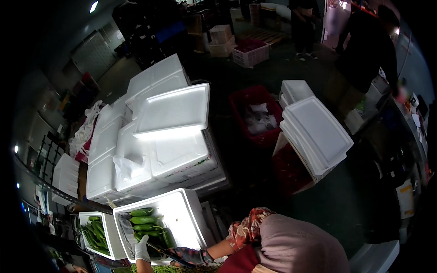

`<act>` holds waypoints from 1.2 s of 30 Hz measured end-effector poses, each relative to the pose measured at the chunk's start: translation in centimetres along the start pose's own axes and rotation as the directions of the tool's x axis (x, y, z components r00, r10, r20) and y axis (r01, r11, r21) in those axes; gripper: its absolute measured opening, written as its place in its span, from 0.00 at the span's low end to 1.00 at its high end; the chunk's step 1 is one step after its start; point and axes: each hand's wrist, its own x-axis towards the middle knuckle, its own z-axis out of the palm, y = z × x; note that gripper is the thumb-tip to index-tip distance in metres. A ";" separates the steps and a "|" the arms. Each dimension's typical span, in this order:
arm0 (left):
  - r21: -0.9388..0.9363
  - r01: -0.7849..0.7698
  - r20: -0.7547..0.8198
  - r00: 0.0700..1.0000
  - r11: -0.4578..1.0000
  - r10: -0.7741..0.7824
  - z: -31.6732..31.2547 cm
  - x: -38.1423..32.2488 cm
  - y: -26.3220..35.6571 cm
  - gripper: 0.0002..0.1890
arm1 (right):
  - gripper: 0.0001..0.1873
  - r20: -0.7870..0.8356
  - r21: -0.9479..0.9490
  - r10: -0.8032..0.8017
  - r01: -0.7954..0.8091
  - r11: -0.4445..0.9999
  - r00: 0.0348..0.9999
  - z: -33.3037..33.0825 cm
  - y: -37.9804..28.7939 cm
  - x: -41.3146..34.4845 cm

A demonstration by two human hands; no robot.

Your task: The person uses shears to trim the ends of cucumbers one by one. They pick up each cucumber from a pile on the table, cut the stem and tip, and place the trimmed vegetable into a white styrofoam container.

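Note:
My left hand (141,252), in a white glove, reaches up from the bottom over a white foam box (186,213). Its fingers are at the lower cucumbers in the box; whether they grip one is unclear. Several green cucumbers (143,220) lie in a row, with grey lining (125,228) on the box's left side. My right hand (187,256), in a dark patterned glove below a floral sleeve (248,223), is at the box's near edge. It is closed around a slender dark tool (163,250), whose tip points towards my left hand.
A smaller foam box (118,245) of cucumbers stands to the left. Stacked lidded foam boxes (181,152) rise beyond, a loose lid (174,109) on top. More lids (315,129) and a red crate (251,133) stand right. Leafy greens (174,269) lie below. Other people (367,51) stand farther off.

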 end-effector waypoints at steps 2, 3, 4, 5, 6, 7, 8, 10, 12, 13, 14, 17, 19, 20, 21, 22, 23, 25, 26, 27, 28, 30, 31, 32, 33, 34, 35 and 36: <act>-0.107 0.061 0.062 0.997 0.992 -0.055 -0.6 1.7 -1.8 0.23 | 0.20 0.009 -0.017 0.002 -0.002 1.000 1.000 0.1 0.2 0.0; -0.162 0.096 0.103 0.991 0.982 -0.080 -0.4 1.8 -1.9 0.23 | 0.20 0.007 -0.027 0.001 0.000 1.000 1.000 0.1 0.1 0.1; -0.198 0.153 0.112 0.985 0.968 -0.133 -0.3 2.1 -1.8 0.20 | 0.20 0.004 -0.030 0.002 -0.002 1.000 1.000 0.0 0.2 0.0; -0.207 0.130 0.082 0.990 0.970 -0.115 -0.3 1.9 -2.0 0.19 | 0.21 -0.002 -0.037 0.002 -0.002 0.999 1.000 -0.1 0.1 0.0; -0.217 0.102 0.058 0.994 0.971 -0.092 0.3 0.8 -1.1 0.19 | 0.21 -0.006 -0.045 0.001 -0.001 0.999 1.000 0.1 0.0 -0.3; -0.225 0.067 0.035 0.998 0.972 -0.061 1.2 -0.9 0.9 0.18 | 0.21 -0.013 -0.060 -0.004 0.004 0.998 1.000 0.2 -0.3 -0.5; -0.257 -0.183 -0.088 0.982 0.949 0.166 3.9 -6.5 5.7 0.16 | 0.21 -0.021 -0.076 -0.015 0.013 0.997 1.000 0.1 -0.6 -0.7; -0.369 -0.247 -0.198 0.963 0.896 0.184 2.1 -6.6 5.4 0.16 | 0.22 -0.020 -0.094 -0.014 0.012 0.995 1.000 0.4 -0.5 -0.6; -0.543 -0.309 -0.243 0.948 0.781 0.206 0.3 -7.8 5.4 0.15 | 0.22 -0.023 -0.119 -0.008 0.005 0.993 1.000 0.6 -0.7 -0.6; -0.593 -0.424 -0.284 0.905 0.684 0.315 0.6 -10.8 6.9 0.15 | 0.22 -0.030 -0.132 -0.003 -0.001 0.991 1.000 0.5 -0.7 -0.6; -0.691 -0.393 -0.191 0.909 0.606 0.372 0.2 -13.5 8.3 0.15 | 0.22 -0.032 -0.146 0.004 -0.009 0.989 0.999 0.4 -0.5 -0.3; -0.753 -0.436 -0.097 0.815 0.494 0.572 -2.3 -18.3 7.6 0.18 | 0.23 -0.012 -0.188 0.031 -0.033 0.982 0.999 0.8 0.2 0.7; -0.773 -0.472 -0.305 0.862 0.424 0.404 0.2 -20.5 8.5 0.20 | 0.23 0.004 -0.253 -0.004 0.005 0.967 1.000 0.6 -0.5 0.6; -0.835 -0.414 -0.265 0.880 0.363 0.394 0.4 -20.6 8.4 0.20 | 0.24 0.022 -0.279 -0.019 0.024 0.960 1.000 0.8 -0.7 0.3; -0.889 -0.351 -0.226 0.895 0.295 0.384 0.7 -20.9 8.2 0.21 | 0.24 0.061 -0.323 -0.037 0.055 0.945 0.997 0.8 -0.9 0.3; -0.932 -0.282 -0.181 0.907 0.228 0.381 1.0 -21.2 8.2 0.22 | 0.24 0.108 -0.360 -0.054 0.090 0.928 0.993 1.2 -1.3 0.2; -0.929 -0.310 -0.223 0.906 0.205 0.359 0.7 -21.5 7.1 0.22 | 0.24 0.156 -0.361 -0.046 0.101 0.927 0.987 1.5 -1.1 0.6; -0.971 -0.238 -0.223 0.926 0.011 0.305 0.1 -21.9 4.2 0.21 | 0.25 0.114 -0.245 0.039 -0.009 0.969 0.993 2.6 -0.5 1.3; -0.974 -0.228 -0.214 0.917 0.002 0.336 0.0 -22.5 3.3 0.22 | 0.27 -0.117 -0.029 0.128 -0.132 0.991 0.985 4.6 -0.1 1.6; -0.983 -0.172 -0.182 0.928 -0.061 0.326 0.1 -23.1 2.7 0.22 | 0.30 -0.080 -0.142 0.106 -0.116 0.983 0.991 5.8 1.0 2.0; -0.980 -0.165 -0.188 0.946 -0.108 0.264 0.3 -23.7 1.7 0.22 | 0.26 -0.157 -0.349 0.054 -0.106 0.931 0.986 7.3 2.4 2.1; -0.972 -0.129 -0.178 0.949 -0.196 0.260 0.8 -25.0 1.0 0.20 | 0.28 -0.204 -0.450 0.072 -0.159 0.879 0.976 8.3 3.2 2.1; -0.963 -0.138 -0.199 0.944 -0.233 0.264 1.3 -25.5 0.9 0.19 | 0.31 -0.143 -0.418 0.138 -0.186 0.889 0.980 7.7 3.3 2.2; -0.955 -0.118 -0.183 0.956 -0.273 0.229 1.6 -26.2 0.9 0.18 | 0.34 -0.082 -0.388 0.205 -0.221 0.895 0.975 6.8 3.4 2.5; -0.944 -0.100 -0.171 0.964 -0.314 0.205 1.8 -26.7 0.8 0.17 | 0.32 -0.060 -0.330 0.216 -0.223 0.917 0.975 6.5 3.9 2.7; -0.930 -0.091 -0.159 0.973 -0.356 0.168 1.9 -27.0 0.0 0.17 | 0.31 -0.044 -0.267 0.223 -0.227 0.937 0.974 6.3 4.6 2.7; -0.921 -0.090 -0.148 0.981 -0.380 0.127 2.1 -27.2 -1.2 0.20 | 0.29 -0.114 -0.533 0.093 -0.140 0.835 0.989 6.7 5.0 2.6; -0.906 -0.112 -0.170 0.979 -0.408 0.109 2.0 -27.4 -2.3 0.21 | 0.27 -0.167 -0.817 -0.048 -0.111 0.566 0.985 7.6 5.5 2.1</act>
